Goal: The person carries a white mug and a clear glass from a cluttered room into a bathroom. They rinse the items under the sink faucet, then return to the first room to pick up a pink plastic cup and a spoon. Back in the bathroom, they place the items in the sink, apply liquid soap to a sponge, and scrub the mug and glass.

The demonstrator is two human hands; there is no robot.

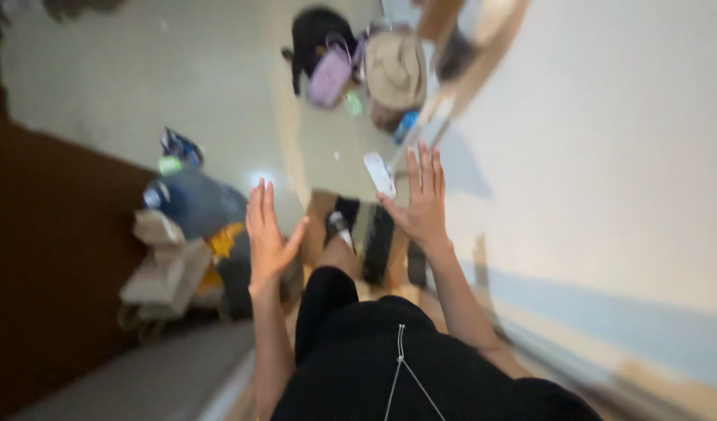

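Pale floor (218,70) is blurring below; left hand (266,238) and right hand (422,204) are hovering, fingers spread, holding nothing, seemingly nearing the white object (379,173).

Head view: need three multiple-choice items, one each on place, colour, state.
1. Where is the small white oblong object?
A. just left of the right hand's fingers
B. under the left hand
C. on the brown surface at far left

2. What colour is the small bag in the pile at the top?
A. red
B. lilac
C. yellow

3. How are the two hands?
A. both fists
B. open, fingers spread, empty
C. clasped together

Answers:
1 A: it lies beside the right hand.
2 B: it shows pale purple next to the tan hat.
3 B: the left hand and the right are raised apart, holding nothing.
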